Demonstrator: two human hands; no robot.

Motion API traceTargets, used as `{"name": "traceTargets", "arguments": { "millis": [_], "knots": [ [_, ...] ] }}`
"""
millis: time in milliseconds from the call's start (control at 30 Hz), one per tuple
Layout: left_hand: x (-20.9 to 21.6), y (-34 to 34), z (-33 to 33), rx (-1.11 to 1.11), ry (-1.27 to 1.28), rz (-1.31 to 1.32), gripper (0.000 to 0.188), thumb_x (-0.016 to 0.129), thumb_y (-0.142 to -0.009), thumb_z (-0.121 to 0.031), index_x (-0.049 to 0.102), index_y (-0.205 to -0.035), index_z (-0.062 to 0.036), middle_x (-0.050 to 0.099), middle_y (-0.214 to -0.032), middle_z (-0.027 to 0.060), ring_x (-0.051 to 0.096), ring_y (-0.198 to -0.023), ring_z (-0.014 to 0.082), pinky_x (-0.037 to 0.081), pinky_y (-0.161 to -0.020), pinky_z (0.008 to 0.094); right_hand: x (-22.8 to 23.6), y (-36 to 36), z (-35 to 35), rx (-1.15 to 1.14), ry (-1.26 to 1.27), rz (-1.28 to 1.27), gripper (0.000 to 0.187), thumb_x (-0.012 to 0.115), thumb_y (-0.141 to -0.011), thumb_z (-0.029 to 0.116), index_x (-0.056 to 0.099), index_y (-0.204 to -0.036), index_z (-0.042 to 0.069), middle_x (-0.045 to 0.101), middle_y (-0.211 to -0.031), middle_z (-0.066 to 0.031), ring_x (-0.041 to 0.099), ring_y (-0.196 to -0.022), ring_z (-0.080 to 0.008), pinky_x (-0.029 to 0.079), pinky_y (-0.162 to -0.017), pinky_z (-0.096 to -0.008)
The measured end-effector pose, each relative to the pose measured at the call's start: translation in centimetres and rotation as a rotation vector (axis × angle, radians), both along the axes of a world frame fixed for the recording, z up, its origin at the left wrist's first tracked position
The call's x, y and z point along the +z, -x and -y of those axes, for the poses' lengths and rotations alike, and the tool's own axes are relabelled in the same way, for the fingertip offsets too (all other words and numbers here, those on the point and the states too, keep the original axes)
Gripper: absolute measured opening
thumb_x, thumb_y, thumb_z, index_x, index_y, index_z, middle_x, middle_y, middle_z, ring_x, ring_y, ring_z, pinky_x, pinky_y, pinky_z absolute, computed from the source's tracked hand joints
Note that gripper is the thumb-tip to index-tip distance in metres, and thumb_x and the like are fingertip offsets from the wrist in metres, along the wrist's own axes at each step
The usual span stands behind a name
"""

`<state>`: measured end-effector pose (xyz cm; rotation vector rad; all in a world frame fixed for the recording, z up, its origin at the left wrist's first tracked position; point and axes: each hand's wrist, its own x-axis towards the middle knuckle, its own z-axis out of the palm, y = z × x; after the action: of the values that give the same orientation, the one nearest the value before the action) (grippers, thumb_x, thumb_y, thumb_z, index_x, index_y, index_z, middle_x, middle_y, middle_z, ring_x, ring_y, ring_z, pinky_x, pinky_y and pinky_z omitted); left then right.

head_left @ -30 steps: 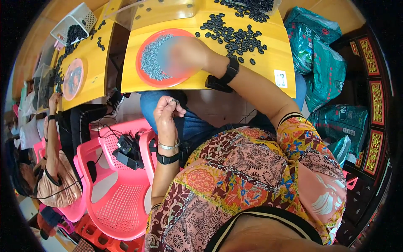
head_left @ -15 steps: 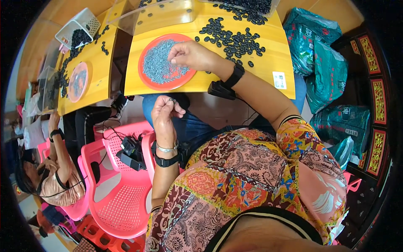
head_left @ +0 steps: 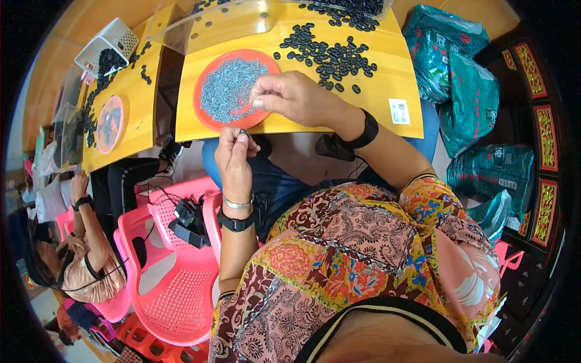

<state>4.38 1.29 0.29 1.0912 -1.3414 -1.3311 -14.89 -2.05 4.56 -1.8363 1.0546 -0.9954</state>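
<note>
My left hand (head_left: 235, 154) is closed in a pinch just below the near edge of the table. Between its thumb and fingers shows a small black oval piece (head_left: 244, 132), mostly covered by the fingertips. Above and to the right, my right hand (head_left: 290, 98) hovers over the right rim of a red round plate (head_left: 201, 107). Its thumb and forefinger are pressed together; whatever they hold is too small to make out. Many small grey screws (head_left: 230, 88) lie heaped in the plate. Several black oval pieces (head_left: 330, 57) are scattered on the table to the right of it.
Clear plastic bins (head_left: 224, 30) stand at the back of the yellow table (head_left: 187, 124). At right are green bags (head_left: 472, 97). On the left, a co-worker (head_left: 85, 260) sits by another yellow table with a white basket (head_left: 124, 42). A pink chair (head_left: 175, 290) is beside me.
My right hand has moved right and toward me, from over the screws to the plate's rim. My left hand has risen slightly toward the table edge, still pinching the black piece.
</note>
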Motion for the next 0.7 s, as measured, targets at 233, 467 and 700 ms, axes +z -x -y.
{"name": "traceTargets", "arguments": {
  "millis": [233,467,700],
  "knots": [
    [-0.3,-0.1,0.1,-0.065,0.090,0.154,0.015,0.046,-0.089,-0.013,0.051,-0.084,-0.0006,0.054,-0.065,0.0037,0.049,-0.059,0.0101,0.040,-0.055,0.0247,-0.9,-0.6,-1.1,-0.007,0.102,-0.154,0.017,0.051,-0.083,0.021,0.059,-0.081,0.005,0.060,-0.074,-0.0147,0.059,-0.072,-0.0344,0.045,-0.063,-0.0422],
    [0.0,0.0,-0.3,-0.045,0.093,0.177,0.015,0.046,-0.089,-0.012,0.052,-0.082,0.0000,0.055,-0.064,0.0045,0.050,-0.059,0.0104,0.041,-0.054,0.0253,-1.1,-0.9,-1.2,0.029,0.098,-0.207,0.013,0.054,-0.083,0.018,0.058,-0.083,0.006,0.060,-0.075,-0.0126,0.059,-0.072,-0.0316,0.045,-0.063,-0.0391],
    [-0.3,-0.4,-0.1,-0.073,0.078,0.155,0.016,0.047,-0.090,-0.013,0.052,-0.082,0.0003,0.055,-0.065,0.0043,0.051,-0.059,0.0105,0.042,-0.055,0.0251,-1.9,-1.5,-1.4,0.042,0.091,-0.173,0.013,0.054,-0.083,0.019,0.057,-0.082,0.006,0.058,-0.071,-0.0122,0.058,-0.068,-0.0312,0.043,-0.061,-0.0396]
  ]
}}
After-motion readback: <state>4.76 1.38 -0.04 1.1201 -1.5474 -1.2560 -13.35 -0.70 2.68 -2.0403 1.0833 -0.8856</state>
